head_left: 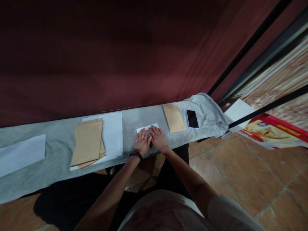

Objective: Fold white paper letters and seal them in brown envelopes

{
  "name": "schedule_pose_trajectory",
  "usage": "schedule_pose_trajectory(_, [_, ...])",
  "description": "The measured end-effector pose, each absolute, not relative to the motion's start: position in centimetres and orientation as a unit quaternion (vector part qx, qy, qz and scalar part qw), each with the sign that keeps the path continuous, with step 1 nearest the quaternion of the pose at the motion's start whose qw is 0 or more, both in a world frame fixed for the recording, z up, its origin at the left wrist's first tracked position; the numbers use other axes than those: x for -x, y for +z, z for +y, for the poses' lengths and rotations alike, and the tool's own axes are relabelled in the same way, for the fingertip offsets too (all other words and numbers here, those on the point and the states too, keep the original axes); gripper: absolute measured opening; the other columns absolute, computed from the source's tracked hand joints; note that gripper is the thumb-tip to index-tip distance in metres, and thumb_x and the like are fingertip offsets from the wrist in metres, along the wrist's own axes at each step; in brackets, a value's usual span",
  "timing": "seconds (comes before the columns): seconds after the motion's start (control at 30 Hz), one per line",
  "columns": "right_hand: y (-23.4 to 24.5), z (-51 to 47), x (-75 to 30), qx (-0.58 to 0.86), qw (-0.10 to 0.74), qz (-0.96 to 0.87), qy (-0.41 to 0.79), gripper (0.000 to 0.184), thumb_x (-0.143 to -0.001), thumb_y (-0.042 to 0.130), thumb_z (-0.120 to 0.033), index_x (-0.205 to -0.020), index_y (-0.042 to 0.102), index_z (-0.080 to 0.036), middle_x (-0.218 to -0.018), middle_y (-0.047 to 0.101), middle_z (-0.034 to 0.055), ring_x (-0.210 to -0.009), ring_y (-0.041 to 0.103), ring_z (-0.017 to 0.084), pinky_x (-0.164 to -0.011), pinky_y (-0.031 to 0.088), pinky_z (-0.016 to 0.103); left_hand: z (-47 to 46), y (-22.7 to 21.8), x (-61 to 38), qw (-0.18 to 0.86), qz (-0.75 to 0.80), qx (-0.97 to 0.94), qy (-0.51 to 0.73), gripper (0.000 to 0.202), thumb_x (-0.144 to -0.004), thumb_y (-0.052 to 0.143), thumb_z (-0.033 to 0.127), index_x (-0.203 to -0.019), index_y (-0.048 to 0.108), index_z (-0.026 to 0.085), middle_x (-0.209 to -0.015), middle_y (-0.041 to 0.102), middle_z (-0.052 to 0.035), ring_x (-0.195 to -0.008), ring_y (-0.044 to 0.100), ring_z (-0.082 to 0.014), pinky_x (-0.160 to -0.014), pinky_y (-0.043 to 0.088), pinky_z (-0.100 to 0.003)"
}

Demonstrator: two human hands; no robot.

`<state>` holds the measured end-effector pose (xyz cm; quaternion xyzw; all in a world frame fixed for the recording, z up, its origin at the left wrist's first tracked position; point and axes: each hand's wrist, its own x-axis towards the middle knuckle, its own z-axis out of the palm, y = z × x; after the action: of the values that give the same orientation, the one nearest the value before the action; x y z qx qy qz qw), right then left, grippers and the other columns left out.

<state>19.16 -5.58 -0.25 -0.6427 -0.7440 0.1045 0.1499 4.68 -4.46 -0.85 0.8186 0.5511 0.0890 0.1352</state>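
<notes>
A small folded white paper (pixel 148 127) lies on the grey cloth-covered table (pixel 55 154). My left hand (pixel 142 141) and my right hand (pixel 157 138) rest side by side flat on it, fingers stretched forward, covering its near half. A black band sits on my left wrist. To the left lies a stack of brown envelopes (pixel 88 141) on white sheets (pixel 112 133). To the right lies one brown envelope (pixel 174 117), and beside it a dark phone (pixel 192 118).
Another white sheet (pixel 21 154) lies at the table's far left. A dark red curtain hangs right behind the table. The cloth bunches at the table's right end (pixel 207 112). A red and yellow printed banner (pixel 274 131) lies on the tiled floor at right.
</notes>
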Motion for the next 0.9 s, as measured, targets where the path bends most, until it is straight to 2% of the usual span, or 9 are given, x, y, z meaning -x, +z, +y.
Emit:
schedule_pose_trajectory(0.17, [-0.9,-5.3,-20.4,0.667,0.162,-0.722,0.084,0.055,-0.107,0.033,-0.037,-0.157,0.036,-0.014,-0.162,0.037,0.0108,-0.151,0.032,0.025,-0.125,0.021,0.046,-5.7,-1.0,-3.1,0.108,0.567,-0.812,0.087,0.07,-0.102,0.03,0.046,-0.159,0.024,0.006,-0.167,0.024,-0.0163,-0.156,0.017,-0.0271,-0.127,0.013,-0.047])
schedule_pose_trajectory(0.43, [-1.1,-5.9,-22.4,0.686,0.16,-0.707,0.061,0.06,-0.107,0.035,-0.041,-0.158,0.033,-0.01,-0.164,0.033,0.0126,-0.152,0.029,0.028,-0.125,0.017,0.048,-5.7,-0.4,-1.2,0.09,0.573,-0.812,0.068,0.067,-0.102,0.029,0.041,-0.16,0.024,0.007,-0.166,0.026,-0.0154,-0.156,0.019,-0.0265,-0.127,0.014,-0.047])
schedule_pose_trajectory(0.53, [-0.8,-6.5,-22.2,0.679,0.165,-0.713,0.059,0.058,-0.106,0.036,-0.036,-0.156,0.034,-0.007,-0.165,0.03,0.014,-0.152,0.029,0.028,-0.125,0.017,0.048,-6.1,0.0,-1.3,0.071,0.556,-0.826,0.056,0.063,-0.102,0.031,0.037,-0.159,0.028,0.009,-0.166,0.027,-0.0154,-0.156,0.018,-0.0285,-0.127,0.014,-0.052])
schedule_pose_trajectory(0.63, [-0.8,-7.3,-21.3,0.644,0.176,-0.742,0.06,0.056,-0.105,0.038,-0.035,-0.155,0.038,-0.011,-0.164,0.032,0.0122,-0.151,0.031,0.027,-0.126,0.019,0.047,-6.5,0.5,-1.5,0.066,0.52,-0.852,0.003,0.056,-0.101,0.033,0.028,-0.155,0.038,0.013,-0.163,0.034,-0.0161,-0.154,0.024,-0.0305,-0.124,0.021,-0.058])
schedule_pose_trajectory(0.77, [-1.3,-8.3,-20.3,0.626,0.181,-0.756,0.063,0.053,-0.104,0.044,-0.036,-0.152,0.043,-0.014,-0.161,0.04,0.0125,-0.149,0.035,0.027,-0.125,0.021,0.047,-6.5,1.3,-1.7,0.067,0.484,-0.871,-0.049,0.053,-0.096,0.035,0.011,-0.147,0.048,0.009,-0.157,0.043,-0.0204,-0.149,0.036,-0.0315,-0.119,0.033,-0.053])
schedule_pose_trajectory(0.9, [-1.2,-8.5,-20.3,0.619,0.178,-0.762,0.072,0.057,-0.1,0.054,-0.037,-0.151,0.044,-0.013,-0.16,0.039,0.0146,-0.149,0.036,0.029,-0.125,0.021,0.048,-6.2,2.5,-2.0,0.086,0.481,-0.872,-0.033,0.051,-0.09,0.036,0.003,-0.137,0.056,0.006,-0.149,0.051,-0.0245,-0.141,0.047,-0.0328,-0.114,0.04,-0.05])
